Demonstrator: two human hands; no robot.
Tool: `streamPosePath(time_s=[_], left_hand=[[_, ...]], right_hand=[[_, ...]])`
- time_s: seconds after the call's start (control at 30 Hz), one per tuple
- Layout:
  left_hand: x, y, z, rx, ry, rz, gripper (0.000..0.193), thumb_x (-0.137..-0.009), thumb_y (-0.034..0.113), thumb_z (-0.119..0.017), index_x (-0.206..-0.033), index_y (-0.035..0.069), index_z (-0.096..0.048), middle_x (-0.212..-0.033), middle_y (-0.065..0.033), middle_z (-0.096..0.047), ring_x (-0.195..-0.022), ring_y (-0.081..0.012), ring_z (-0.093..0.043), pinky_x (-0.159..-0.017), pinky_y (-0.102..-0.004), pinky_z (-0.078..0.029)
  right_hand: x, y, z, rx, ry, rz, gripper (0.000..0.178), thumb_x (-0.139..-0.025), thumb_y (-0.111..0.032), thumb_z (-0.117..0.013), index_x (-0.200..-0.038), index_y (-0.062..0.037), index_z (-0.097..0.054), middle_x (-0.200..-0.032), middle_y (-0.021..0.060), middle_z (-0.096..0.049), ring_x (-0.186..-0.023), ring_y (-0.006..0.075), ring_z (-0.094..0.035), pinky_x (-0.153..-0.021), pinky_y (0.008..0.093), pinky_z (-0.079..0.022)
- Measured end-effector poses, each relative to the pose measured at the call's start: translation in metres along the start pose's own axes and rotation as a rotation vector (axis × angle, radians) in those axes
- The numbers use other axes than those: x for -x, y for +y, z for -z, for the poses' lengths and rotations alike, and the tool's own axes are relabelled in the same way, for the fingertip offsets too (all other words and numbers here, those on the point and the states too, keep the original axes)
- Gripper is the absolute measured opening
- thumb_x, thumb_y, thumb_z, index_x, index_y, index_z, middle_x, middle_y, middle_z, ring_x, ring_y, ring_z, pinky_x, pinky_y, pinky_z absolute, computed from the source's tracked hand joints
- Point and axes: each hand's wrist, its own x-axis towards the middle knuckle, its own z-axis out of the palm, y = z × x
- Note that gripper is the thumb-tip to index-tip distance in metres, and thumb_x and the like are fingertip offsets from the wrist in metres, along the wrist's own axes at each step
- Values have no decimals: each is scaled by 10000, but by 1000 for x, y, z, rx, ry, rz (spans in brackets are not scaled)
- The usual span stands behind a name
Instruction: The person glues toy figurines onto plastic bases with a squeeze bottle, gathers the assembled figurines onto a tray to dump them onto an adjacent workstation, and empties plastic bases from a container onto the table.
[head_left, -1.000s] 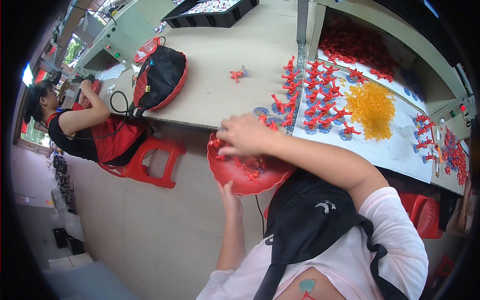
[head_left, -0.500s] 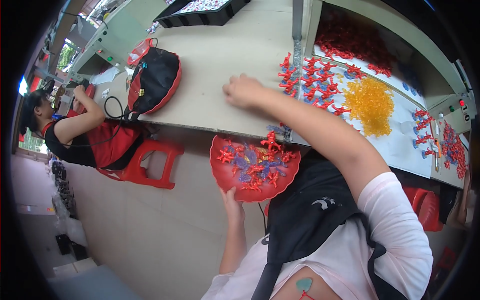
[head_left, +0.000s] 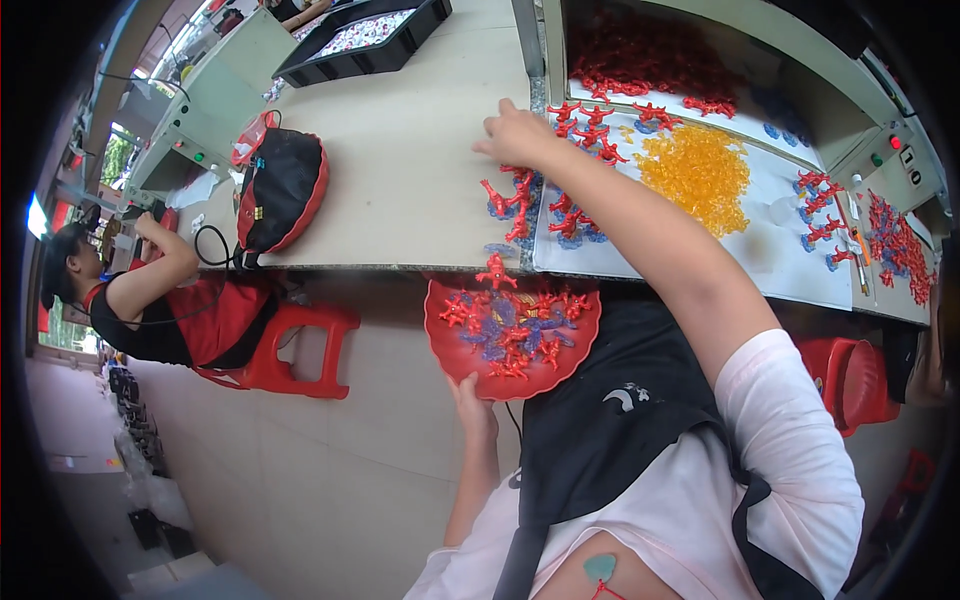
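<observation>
My left hand point(head_left: 472, 400) grips the near rim of a red scalloped bowl point(head_left: 445, 350), held just below the table's front edge. Small red figures point(head_left: 515, 350) and translucent blue pieces point(head_left: 490, 327) lie in the bowl, with a few yellow bits. One red figure point(head_left: 495, 272) is at the table edge, above the bowl's far rim. Over the table, my right hand point(head_left: 520, 137) has its fingers apart and nothing visible in them. Right beside it stand several red figures with blue bases point(head_left: 515, 205); my forearm hides part of the group.
A heap of yellow translucent pieces point(head_left: 695, 180) lies on a white sheet point(head_left: 650, 262). Left on the table sit a black-and-red bag point(head_left: 285, 190) and a black tray point(head_left: 385, 48). A co-worker point(head_left: 150, 290) sits at far left on a red stool point(head_left: 310, 350).
My right hand has moved from bare tabletop toward the red figures, its fingers going from curled to spread. My left hand still holds the bowl. The view has shifted slightly.
</observation>
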Motion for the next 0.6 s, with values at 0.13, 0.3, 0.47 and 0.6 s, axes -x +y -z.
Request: streamPosePath(time_s=[0.13, 0.3, 0.47, 0.6], left_hand=[[6, 1, -2, -31, -38, 13, 597, -789, 123, -393, -1345, 130, -175, -1303, -99, -316, -1136, -248, -408, -836, -364, -443], [8, 3, -4, -27, -76, -18, 590, -791, 116, -387, -1342, 121, -179, -1293, -95, -328, -1127, -239, -416, -845, -350, -436], [9, 6, -2, -23, -75, -31, 586, -789, 110, -385, -1340, 116, -185, -1297, -97, -324, -1131, -246, -412, -871, -366, -419], [6, 0, 8, 12, -53, -36, 535, -799, 93, -386, -1310, 103, -226, -1239, -100, -386, -1060, -247, -481, -829, -381, -471]], right_hand=[[30, -25, -2, -104, 44, 202, 388, -756, -399, -534, -894, -51, -635, -1054, 185, -476, -872, 340, -563, -789, 407, -453], [60, -40, -19, -244, 120, 251, 295, -751, -312, -529, -776, -38, -637, -875, 185, -554, -804, 333, -581, -708, 405, -476], [129, -74, -21, -287, 113, 470, 199, -712, -187, -534, -692, -6, -612, -776, 173, -576, -704, 311, -595, -605, 400, -493], [177, -91, -22, -285, 102, 695, 162, -697, -153, -545, -721, -4, -602, -758, 141, -562, -688, 281, -585, -581, 386, -498]])
